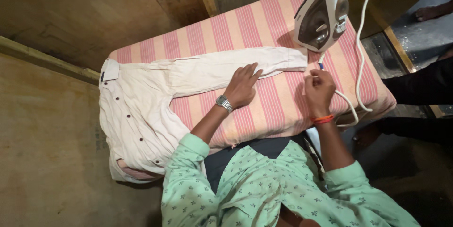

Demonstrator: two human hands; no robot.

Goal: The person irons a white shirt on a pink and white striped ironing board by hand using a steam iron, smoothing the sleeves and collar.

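A white shirt (141, 109) lies on a pink striped ironing pad (264, 24) in the middle of the frame. One sleeve (226, 69) stretches toward the right. The left hand (241, 87) lies flat on that sleeve with its fingers spread out. The right hand (319, 90) is curled into a fist on the pad, just beside a white cord (361, 43); I cannot tell if it pinches the cord. An iron (323, 14) stands on its end at the upper right.
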